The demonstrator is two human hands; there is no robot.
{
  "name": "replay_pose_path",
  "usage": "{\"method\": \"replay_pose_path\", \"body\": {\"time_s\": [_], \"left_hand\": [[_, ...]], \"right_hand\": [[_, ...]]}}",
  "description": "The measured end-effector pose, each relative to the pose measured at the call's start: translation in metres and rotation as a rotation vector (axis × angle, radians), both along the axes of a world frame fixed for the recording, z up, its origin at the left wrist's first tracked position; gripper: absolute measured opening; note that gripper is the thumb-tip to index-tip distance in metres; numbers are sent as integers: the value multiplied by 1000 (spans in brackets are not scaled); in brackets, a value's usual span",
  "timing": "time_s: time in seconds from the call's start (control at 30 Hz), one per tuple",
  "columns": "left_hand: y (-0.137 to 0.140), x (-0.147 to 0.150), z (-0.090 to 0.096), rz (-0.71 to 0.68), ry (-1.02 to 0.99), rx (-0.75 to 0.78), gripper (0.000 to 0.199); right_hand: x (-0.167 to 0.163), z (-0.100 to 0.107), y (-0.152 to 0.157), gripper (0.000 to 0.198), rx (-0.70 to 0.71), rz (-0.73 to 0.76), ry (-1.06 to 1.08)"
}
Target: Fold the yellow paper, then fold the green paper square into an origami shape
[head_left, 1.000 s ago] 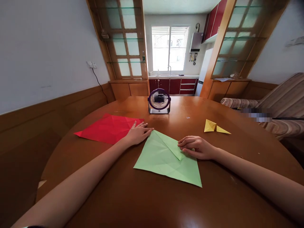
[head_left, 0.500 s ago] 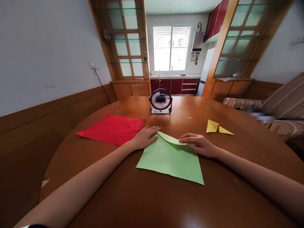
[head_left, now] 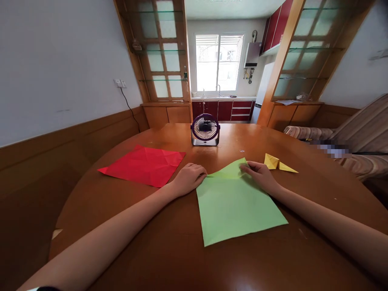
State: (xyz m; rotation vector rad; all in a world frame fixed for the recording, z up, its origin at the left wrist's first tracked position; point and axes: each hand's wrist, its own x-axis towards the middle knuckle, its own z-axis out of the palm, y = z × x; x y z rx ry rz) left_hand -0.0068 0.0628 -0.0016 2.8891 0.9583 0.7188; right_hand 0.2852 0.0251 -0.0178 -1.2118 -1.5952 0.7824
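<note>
A light green sheet of paper [head_left: 239, 210] lies on the table in front of me, with its far part bent up along a crease. My right hand [head_left: 259, 173] pinches the raised far right edge between thumb and fingers. At the far left corner, my left hand [head_left: 190, 178] is closed, its curled fingertips gripping the paper's edge. A creased red sheet of paper [head_left: 145, 165] lies flat just left of my left hand. Beyond my right hand sits a folded yellow paper piece [head_left: 273, 161] with a pointed end.
A small purple fan [head_left: 205, 129] stands at the far middle of the round wooden table [head_left: 145, 250]. A striped sofa [head_left: 360, 133] is at the right. Behind the table are glass-shelved cabinets [head_left: 165, 52] and a kitchen window [head_left: 218, 60].
The green paper has turned and shifted to the right. Its far part, folded over before, is now lifted up. My left hand's fingers have gone from spread flat to curled.
</note>
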Motion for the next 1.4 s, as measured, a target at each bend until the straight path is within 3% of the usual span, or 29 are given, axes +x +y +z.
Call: {"method": "replay_pose_path", "body": {"time_s": [0.07, 0.2, 0.27, 0.33, 0.4, 0.63, 0.7, 0.83, 0.93, 1.07, 1.23, 1.4], "left_hand": [[-3, 2, 1, 68, -64, -72, 16], [-3, 3, 1, 164, -250, -262, 15], [-1, 3, -1, 217, -307, -292, 13], [1, 2, -2, 290, -310, -283, 16], [2, 0, -3, 364, -249, -249, 19], [1, -1, -4, 401, -8, -38, 18], [0, -1, -5, 346, 19, 62, 24], [-2, -1, -6, 79, 130, 198, 37], [-2, -2, -6, -22, 203, 194, 36], [2, -5, -7, 18, 228, 148, 40], [10, -12, -12, -31, 283, -57, 51], [14, -14, -17, 87, 261, -96, 54]], "right_hand": [[2, -3, 3, 42, 86, -55, -34], [3, -2, 3, 63, 389, -155, -279], [1, 1, -2, 57, 515, -130, -437], [-3, 3, -7, 39, 589, -59, -594], [-7, 3, -11, 28, 592, 15, -718], [-11, 0, -13, 35, 415, 165, -846], [-10, 0, -11, 35, 403, 195, -835], [-8, 1, -6, 38, 391, 273, -805], [-6, 1, 2, 39, 394, 327, -782], [-2, 0, 14, 42, 393, 367, -790], [1, -3, 17, 41, 472, 309, -792], [-6, 2, 1, 37, 577, 322, -681]]}}
